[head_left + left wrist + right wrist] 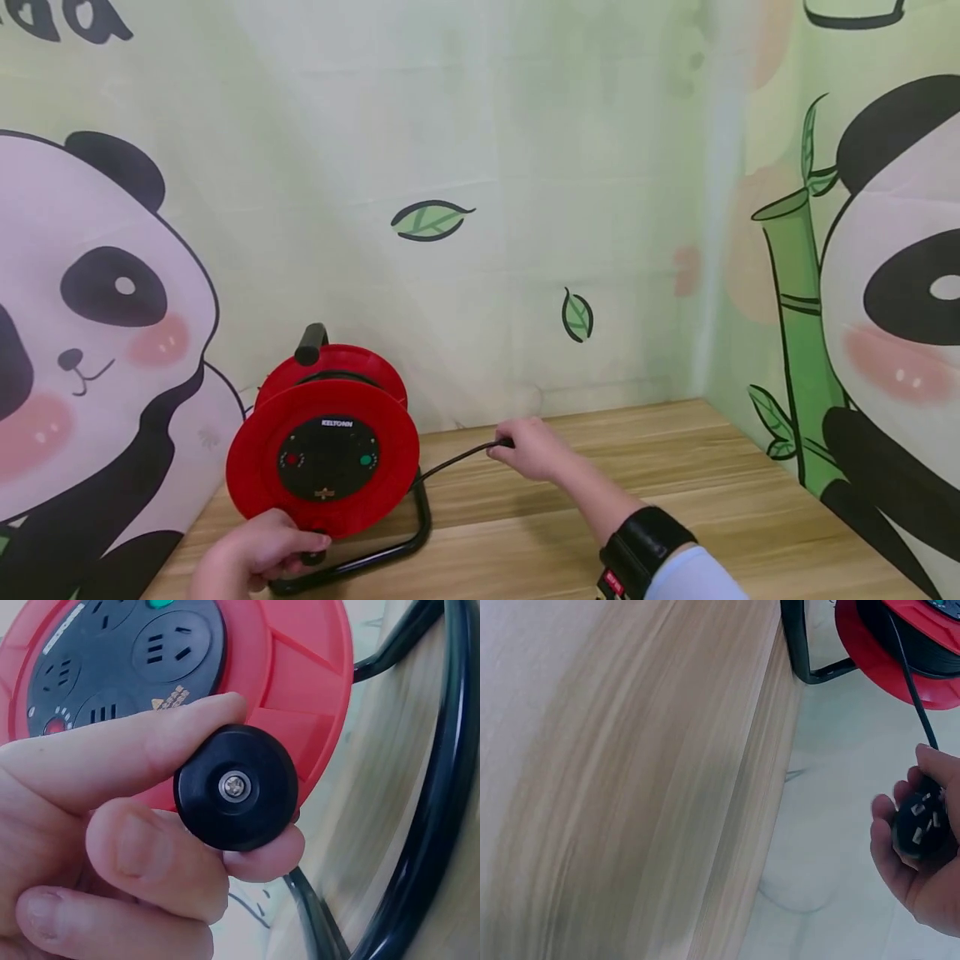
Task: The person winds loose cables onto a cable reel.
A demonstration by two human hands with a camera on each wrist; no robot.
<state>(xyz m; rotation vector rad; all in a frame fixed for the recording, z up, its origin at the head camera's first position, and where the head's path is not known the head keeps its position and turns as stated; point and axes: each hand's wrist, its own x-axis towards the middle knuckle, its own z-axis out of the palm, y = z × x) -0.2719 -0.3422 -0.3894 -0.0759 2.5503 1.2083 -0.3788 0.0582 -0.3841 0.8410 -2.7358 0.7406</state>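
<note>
A red cable reel [247,467] stands on the table at the left, its black socket panel [327,458] facing the front. My left hand [258,546] pinches the round black crank knob [236,787] low on the reel's face, thumb and forefinger on either side of it. To the right, my right hand [531,448] holds the black plug [917,825], fingers curled around its body and metal prongs showing in the right wrist view. From the plug, the black cable [459,458] runs slightly slack back to the reel's drum.
The reel's black tube stand [375,557] rests on the wood-grain table [622,442], and a black carry handle [311,343] tops it. Behind and at the right hangs a panda-print cloth [525,167]. A black band [647,546] circles the right wrist.
</note>
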